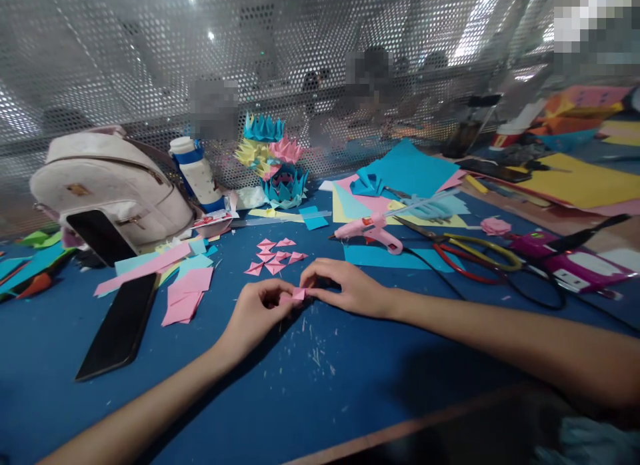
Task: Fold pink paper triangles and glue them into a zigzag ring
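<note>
Between my two hands is a small folded piece of pink paper (pixel 299 293), held just above the blue tabletop (pixel 350 378). My left hand (pixel 260 312) pinches it from the left, thumb in front and fingers curled behind. The fingertips of my right hand (pixel 345 286) close on its right edge. Just beyond my hands lie several folded pink paper pieces (pixel 275 255) in a loose group. A stack of pink paper squares (pixel 185 296) rests to the left of my left hand. Pale scraps are scattered on the table in front of my hands.
Past my right hand lie a pink glue gun (pixel 373 232) with its cord and scissors (pixel 475 252) with yellow and red handles. A phone (pixel 120 328) is at the left. Behind stand a white backpack (pixel 110 178), a bottle (pixel 197 175) and paper flowers (pixel 283 158) before a perforated metal screen.
</note>
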{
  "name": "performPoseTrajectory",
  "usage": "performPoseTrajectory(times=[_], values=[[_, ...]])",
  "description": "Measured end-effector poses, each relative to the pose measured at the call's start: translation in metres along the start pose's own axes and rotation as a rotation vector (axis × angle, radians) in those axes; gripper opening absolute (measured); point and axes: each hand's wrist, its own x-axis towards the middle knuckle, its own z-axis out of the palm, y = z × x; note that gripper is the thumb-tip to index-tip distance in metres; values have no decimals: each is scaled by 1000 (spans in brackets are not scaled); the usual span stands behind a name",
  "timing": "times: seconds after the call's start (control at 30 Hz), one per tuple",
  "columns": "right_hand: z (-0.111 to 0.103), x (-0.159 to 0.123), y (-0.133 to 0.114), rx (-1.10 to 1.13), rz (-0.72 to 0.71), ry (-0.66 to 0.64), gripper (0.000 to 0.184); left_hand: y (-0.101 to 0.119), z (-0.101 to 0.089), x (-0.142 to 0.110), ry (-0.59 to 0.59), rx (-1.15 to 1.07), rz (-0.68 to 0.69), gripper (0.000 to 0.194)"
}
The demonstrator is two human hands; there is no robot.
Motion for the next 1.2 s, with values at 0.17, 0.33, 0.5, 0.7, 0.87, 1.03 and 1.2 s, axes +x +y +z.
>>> performPoseTrajectory(times=[0.17,0.33,0.5,0.7,0.87,1.03,1.2], values=[[1,-1,2,-20,8,3,13,5,-4,4,-28,-99,-42,24],[-3,3,-9,-4,74,14,15,10,-23,11,-135,-273,-179,31],[-31,-8,-31,-258,246,-106,21,3,-37,12,-205,-333,-108,32],[-93,-59,-11,-452,565,20,47,-5,-40,13,-218,-262,3,30],[-131,-82,20,-615,673,203,45,-6,-40,13,-234,-330,8,40],[-127,-59,40,-346,595,66,53,-6,-38,10,-166,-405,18,43],[-111,-36,51,-336,635,39,48,-5,-36,7,-91,-299,66,41]])
